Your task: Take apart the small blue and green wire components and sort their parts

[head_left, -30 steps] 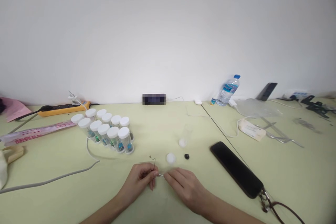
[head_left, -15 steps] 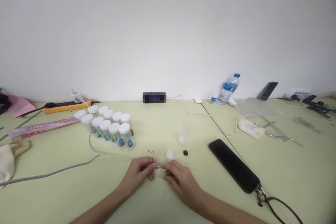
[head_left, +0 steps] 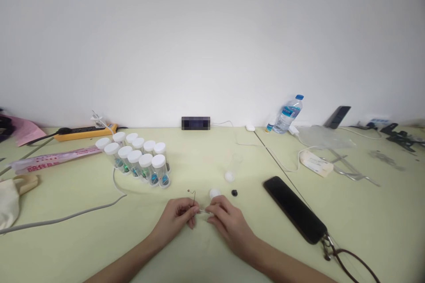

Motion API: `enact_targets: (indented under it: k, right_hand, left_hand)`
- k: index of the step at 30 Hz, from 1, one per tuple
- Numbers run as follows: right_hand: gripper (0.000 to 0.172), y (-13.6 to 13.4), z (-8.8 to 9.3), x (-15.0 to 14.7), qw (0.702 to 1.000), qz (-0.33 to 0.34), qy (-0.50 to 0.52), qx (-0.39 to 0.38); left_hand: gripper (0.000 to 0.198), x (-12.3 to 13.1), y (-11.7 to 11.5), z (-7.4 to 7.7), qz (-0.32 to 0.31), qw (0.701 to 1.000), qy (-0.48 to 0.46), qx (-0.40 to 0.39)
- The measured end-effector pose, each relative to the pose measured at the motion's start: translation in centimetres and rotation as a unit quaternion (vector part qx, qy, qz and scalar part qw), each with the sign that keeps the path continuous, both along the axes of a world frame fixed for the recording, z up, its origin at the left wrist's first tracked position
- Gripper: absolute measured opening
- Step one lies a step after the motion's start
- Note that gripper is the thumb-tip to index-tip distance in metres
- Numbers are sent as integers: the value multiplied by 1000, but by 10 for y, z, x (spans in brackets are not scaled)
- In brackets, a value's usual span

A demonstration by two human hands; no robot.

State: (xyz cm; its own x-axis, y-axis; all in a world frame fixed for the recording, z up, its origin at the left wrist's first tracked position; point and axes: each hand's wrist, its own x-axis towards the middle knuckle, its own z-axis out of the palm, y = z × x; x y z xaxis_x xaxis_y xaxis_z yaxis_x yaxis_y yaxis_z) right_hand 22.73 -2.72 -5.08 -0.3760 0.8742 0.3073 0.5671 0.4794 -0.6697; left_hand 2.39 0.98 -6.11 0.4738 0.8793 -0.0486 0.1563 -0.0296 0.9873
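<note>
My left hand is closed in a pinch on a thin bent wire, which sticks up past the fingers and ends in a small reddish tip. A short, slim silvery rod spans the gap between both hands. At its other end, my right hand pinches it with thumb and fingers; the rest of the piece is hidden there. Just beyond the right fingers lies a white round cap, partly covered by them. A small black round piece is to its right, and a clear tube with a white end lies behind.
Several clear vials with white lids stand grouped at left. Near them are a grey cable and a yellow power strip. On the right lie a black phone with a strap, a water bottle and a white box.
My right hand has turned slightly and its fingers now cover more of the white cap and of the held piece. My left hand keeps its pinch on the wire. The view shifts slightly.
</note>
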Motion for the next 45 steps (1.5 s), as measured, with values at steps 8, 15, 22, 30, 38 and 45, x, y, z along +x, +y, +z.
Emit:
enact_targets:
  k: [8, 15, 22, 30, 38, 45]
  right_hand:
    - [26, -1, -2, 0, 999, 26, 15, -17]
    - [26, 1, -6, -12, 922, -24, 254, -291]
    - [19, -2, 5, -1, 996, 24, 80, -14]
    - [32, 1, -4, -4, 967, -13, 156, -200]
    - [24, 2, -5, 1, 999, 0, 25, -24]
    - [22, 2, -4, 0, 991, -3, 94, -94]
  left_hand:
    - [30, -1, -2, 3, -5, 1000, 5, 10]
    - [32, 0, -2, 6, -1, 1000, 3, 10]
    - [32, -1, 4, -2, 2, 999, -28, -28]
    - [31, 2, -1, -1, -3, 1000, -4, 0]
    - [29, 2, -2, 0, 3, 1000, -6, -4]
    - [12, 0, -1, -1, 0, 997, -60, -57]
